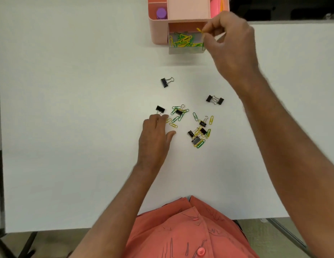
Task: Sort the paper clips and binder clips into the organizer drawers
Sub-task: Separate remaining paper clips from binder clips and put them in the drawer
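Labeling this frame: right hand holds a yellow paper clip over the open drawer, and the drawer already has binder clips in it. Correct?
Not quite. The head view shows the open drawer holding yellow and green paper clips, not binder clips; the black binder clips all lie on the table. The rest stands: the right hand pinches a yellow paper clip over the drawer.

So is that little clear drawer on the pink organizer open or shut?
Open. The clear drawer is pulled out from the pink organizer, showing yellow and green paper clips inside. The right hand holds a yellow one above it.
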